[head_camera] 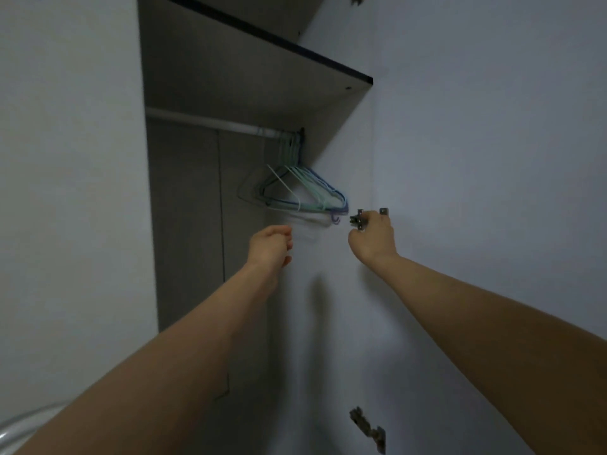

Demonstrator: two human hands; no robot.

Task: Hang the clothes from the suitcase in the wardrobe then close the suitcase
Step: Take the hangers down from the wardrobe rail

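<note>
Head view: your left hand point(270, 245) reaches into the open wardrobe point(230, 103) with its fingers loosely curled and holding nothing, just below and beside a bunch of empty hangers point(305, 192). Your right hand point(372, 238) rests against the inside of the open wardrobe door point(476, 159), fingertips at a metal hinge point(358, 220); whether they grip the hinge or only touch it cannot be told. The hangers, pale green, blue and white, hang bunched at the right end of the white rail point(210, 121), under a dark-edged shelf point(262, 77). A second hinge point(368, 428) sits lower on the same door. White panels frame the wardrobe's dim grey interior. A curved white edge point(19, 425) shows at bottom left. Neither clothes nor suitcase are in view.
</note>
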